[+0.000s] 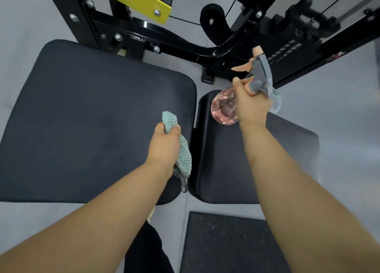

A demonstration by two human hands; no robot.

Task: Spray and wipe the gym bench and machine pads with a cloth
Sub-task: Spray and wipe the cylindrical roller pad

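The left grip is curled tight round a bunched teal knitted cloth. The cloth's ends stick out above and below the fist, over the right edge of the large black padded seat; contact with it cannot be told. The right grip is wrapped round the neck of a clear pink plastic spray bottle with a grey-and-peach trigger head, held over the smaller black pad. Two pads, one cloth, one bottle, one black speckled floor mat.
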